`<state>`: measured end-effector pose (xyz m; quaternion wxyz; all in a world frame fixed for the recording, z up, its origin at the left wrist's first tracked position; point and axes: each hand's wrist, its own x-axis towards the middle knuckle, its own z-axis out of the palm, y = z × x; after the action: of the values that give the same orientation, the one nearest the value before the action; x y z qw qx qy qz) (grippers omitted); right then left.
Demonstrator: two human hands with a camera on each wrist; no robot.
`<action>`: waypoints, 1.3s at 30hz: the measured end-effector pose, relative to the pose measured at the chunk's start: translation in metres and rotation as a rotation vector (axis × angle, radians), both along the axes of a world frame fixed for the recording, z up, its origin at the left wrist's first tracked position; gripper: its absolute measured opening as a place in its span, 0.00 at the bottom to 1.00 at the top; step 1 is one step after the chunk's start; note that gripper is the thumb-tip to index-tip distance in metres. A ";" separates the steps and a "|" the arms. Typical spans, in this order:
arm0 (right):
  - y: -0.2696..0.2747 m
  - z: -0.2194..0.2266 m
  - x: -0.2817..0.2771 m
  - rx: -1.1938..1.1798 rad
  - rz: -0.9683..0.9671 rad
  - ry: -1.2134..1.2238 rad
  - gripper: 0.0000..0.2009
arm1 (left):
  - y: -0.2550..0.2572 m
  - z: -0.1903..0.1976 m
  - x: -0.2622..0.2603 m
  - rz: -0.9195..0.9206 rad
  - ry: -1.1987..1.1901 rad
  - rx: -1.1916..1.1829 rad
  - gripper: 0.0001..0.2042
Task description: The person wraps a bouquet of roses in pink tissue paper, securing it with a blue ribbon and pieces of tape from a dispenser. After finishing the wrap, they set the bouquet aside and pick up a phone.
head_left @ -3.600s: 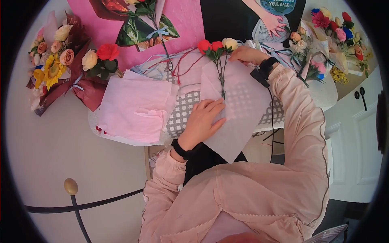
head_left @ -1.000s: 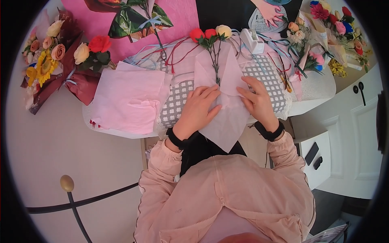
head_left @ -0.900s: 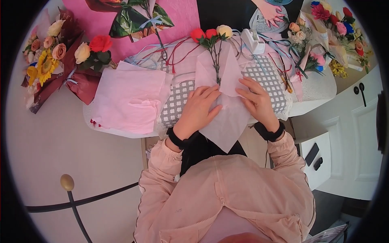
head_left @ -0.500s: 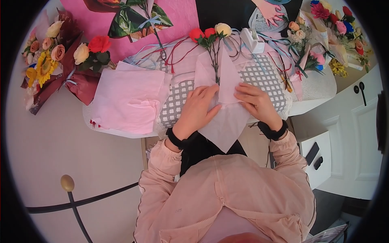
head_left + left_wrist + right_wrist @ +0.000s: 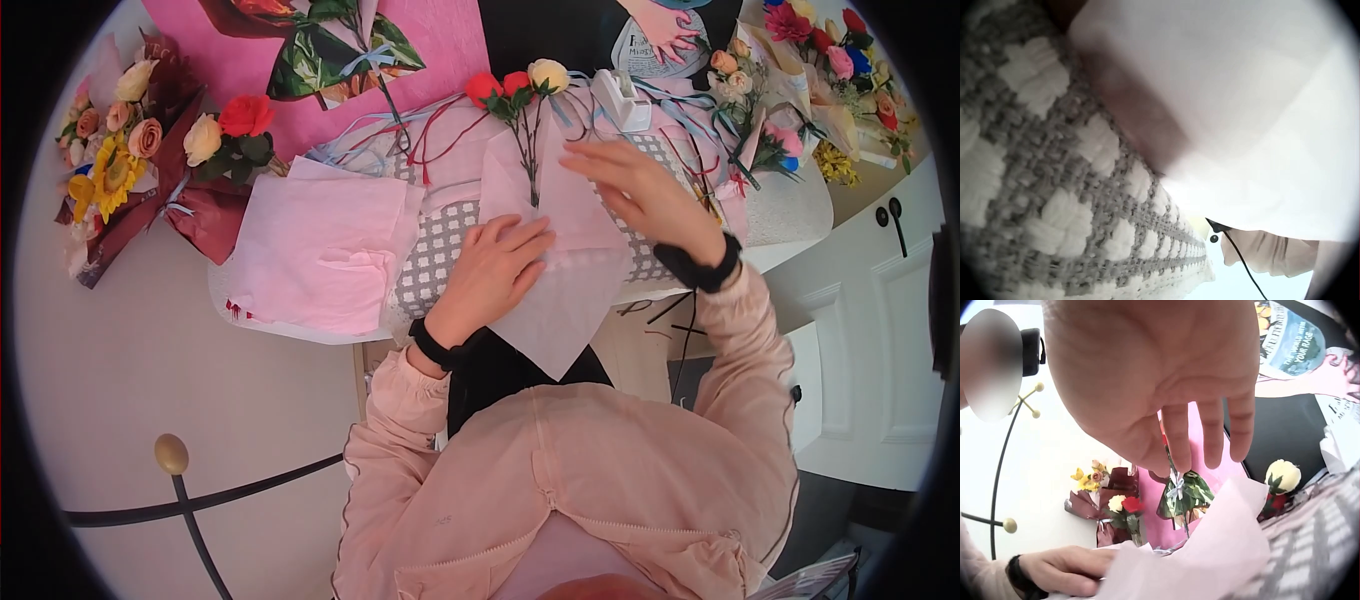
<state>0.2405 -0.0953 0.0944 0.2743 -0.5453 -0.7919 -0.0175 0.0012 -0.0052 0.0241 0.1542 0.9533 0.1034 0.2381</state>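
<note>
In the head view a sheet of pale pink wrapping paper (image 5: 565, 315) lies over the near edge of the table. Three artificial roses, two red (image 5: 483, 88) and one cream (image 5: 548, 75), lie on it with their dark green stems (image 5: 530, 160) pointing toward me. My left hand (image 5: 495, 265) rests on the paper at the stem ends, fingers loosely extended. The right hand (image 5: 645, 190) is over the paper's right side, its fingers extended. The right wrist view shows that palm (image 5: 1166, 375) with nothing in it, above a raised paper flap (image 5: 1229, 531).
A stack of pink paper (image 5: 315, 250) lies at left on the grey-and-white checked cloth (image 5: 440, 250). Wrapped bouquets stand at left (image 5: 185, 200) and right (image 5: 840, 100). Ribbons (image 5: 430, 150) and a white box-like device (image 5: 622, 100) are toward the back.
My right hand has left the folded right edge and moved up and to the right. The paper's right flap has spread outward. The left hand stays nearly in place.
</note>
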 end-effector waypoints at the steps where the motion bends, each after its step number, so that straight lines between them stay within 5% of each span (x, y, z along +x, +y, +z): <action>1: 0.013 0.003 0.003 -0.009 -0.007 -0.016 0.22 | 0.000 0.000 0.000 0.005 0.002 -0.003 0.18; 5: 0.064 0.004 0.021 -0.113 -0.024 -0.110 0.17 | 0.000 0.001 -0.001 0.004 0.004 0.013 0.18; 8: 0.097 -0.012 0.036 0.018 -0.281 -0.052 0.18 | 0.001 0.001 -0.002 0.006 0.004 0.010 0.18; 11: 0.105 0.000 0.030 -0.432 -0.537 0.576 0.18 | 0.001 -0.001 -0.002 0.006 -0.001 0.009 0.19; 17: 0.138 -0.016 0.051 -0.746 -0.483 0.860 0.12 | 0.002 -0.002 -0.002 0.002 -0.004 0.010 0.18; 23: 0.165 -0.036 0.063 -0.765 -0.633 0.898 0.06 | 0.002 -0.002 -0.002 0.010 -0.002 0.007 0.18; 29: 0.176 -0.061 0.078 -0.639 -0.443 1.138 0.04 | 0.002 -0.002 -0.001 0.011 -0.001 0.010 0.18; 39: 0.185 -0.072 0.070 -0.449 -0.530 1.036 0.03 | 0.001 -0.003 0.000 0.032 -0.003 0.006 0.18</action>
<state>0.3106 0.0900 0.0220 0.4881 -0.7051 -0.3782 0.3487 0.0013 -0.0044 0.0212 0.1478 0.9517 0.1175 0.2420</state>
